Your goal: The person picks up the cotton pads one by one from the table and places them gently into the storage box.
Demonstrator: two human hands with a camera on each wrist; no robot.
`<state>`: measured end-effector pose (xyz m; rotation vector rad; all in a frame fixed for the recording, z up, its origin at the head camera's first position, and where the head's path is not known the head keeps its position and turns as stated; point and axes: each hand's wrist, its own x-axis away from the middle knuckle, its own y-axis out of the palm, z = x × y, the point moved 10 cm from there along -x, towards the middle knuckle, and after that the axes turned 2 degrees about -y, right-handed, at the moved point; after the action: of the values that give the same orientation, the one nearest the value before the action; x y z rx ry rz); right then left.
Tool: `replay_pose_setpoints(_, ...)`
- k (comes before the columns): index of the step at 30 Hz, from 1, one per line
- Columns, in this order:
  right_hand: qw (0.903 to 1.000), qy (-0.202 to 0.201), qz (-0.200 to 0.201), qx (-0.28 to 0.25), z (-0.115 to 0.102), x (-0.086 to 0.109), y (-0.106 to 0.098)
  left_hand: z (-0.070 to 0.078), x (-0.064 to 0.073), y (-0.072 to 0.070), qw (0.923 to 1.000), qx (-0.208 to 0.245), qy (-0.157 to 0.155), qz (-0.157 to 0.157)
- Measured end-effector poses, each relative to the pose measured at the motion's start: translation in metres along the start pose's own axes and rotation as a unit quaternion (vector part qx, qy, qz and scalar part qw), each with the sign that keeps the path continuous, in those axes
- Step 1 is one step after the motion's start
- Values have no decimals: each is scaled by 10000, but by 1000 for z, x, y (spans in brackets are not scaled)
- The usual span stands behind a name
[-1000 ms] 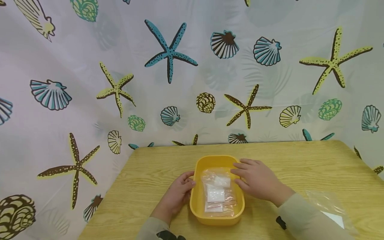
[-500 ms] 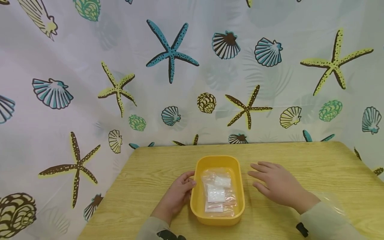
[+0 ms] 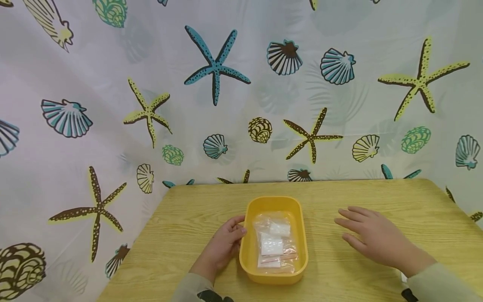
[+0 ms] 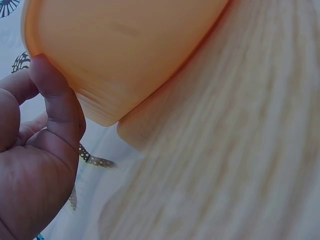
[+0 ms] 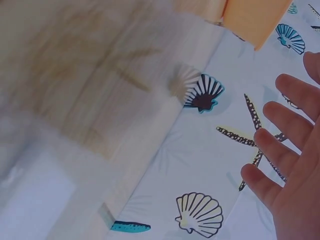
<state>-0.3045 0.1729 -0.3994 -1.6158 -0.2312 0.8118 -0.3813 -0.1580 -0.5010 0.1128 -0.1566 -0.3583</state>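
Note:
A yellow plastic tub stands on the table, with several clear zip bags lying flat in it, white squares inside them. My left hand grips the tub's left wall, thumb at the rim; in the left wrist view the thumb lies against the tub's wall. Off to the right, my right hand hovers over the table with fingers spread and holds nothing. Under the right wrist, a clear bag with a white piece shows blurred in the right wrist view; my forearm mostly hides it in the head view.
The wood-grain table runs back to a white curtain printed with shells and starfish. The curtain also hangs along the left and right sides.
My right hand has left the tub's right rim and moved right, over the loose bag. My left hand and the tub stay in place.

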Motion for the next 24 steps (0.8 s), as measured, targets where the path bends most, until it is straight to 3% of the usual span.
replay_pose_setpoints(10,9996,-237,34,123,18,38,-4,1,-2,2,9999,114,59,-88)
replay_pose_setpoints(16,9992,-180,-217,277,33,60,0,0,1,2,9999,106,45,-95)
replay_pose_setpoints(24,9963,202,-771,324,57,89,10,2,1,2,9998,116,108,-90)
